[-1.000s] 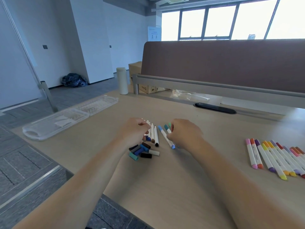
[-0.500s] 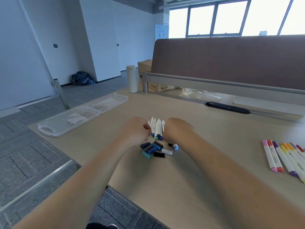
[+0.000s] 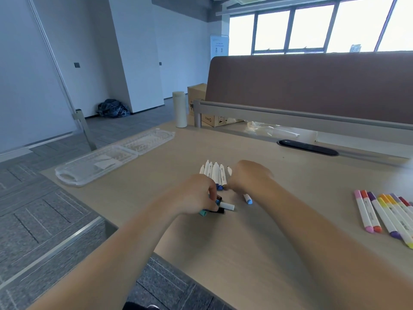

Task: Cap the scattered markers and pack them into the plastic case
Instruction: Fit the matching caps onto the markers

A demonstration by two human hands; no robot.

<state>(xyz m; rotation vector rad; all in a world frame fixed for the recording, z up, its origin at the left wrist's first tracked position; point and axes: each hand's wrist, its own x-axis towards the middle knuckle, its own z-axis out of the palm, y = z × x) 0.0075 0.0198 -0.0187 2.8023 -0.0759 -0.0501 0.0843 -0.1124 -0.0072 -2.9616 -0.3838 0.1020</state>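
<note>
A bundle of several uncapped white markers (image 3: 214,173) lies side by side on the desk, tips pointing away from me. My right hand (image 3: 250,179) sits at the bundle's right side, its curled fingers against the markers' near ends. A light-blue-capped marker (image 3: 247,199) pokes out from under that hand. My left hand (image 3: 197,195) is curled over a pile of loose caps (image 3: 224,208) just in front of the bundle, fingers pinching a dark cap. The clear plastic case (image 3: 96,163) lies open at the far left of the desk.
A row of several capped markers (image 3: 380,214) lies at the right edge of the view. A white bottle (image 3: 180,109) and a cardboard box (image 3: 196,101) stand at the back left. A brown partition (image 3: 312,86) and a black cable slot (image 3: 307,147) close off the back.
The markers have been gathered from a loose spread into a tight bundle. My left hand has dropped from the bundle's left side down onto the loose caps. The head camera has shifted.
</note>
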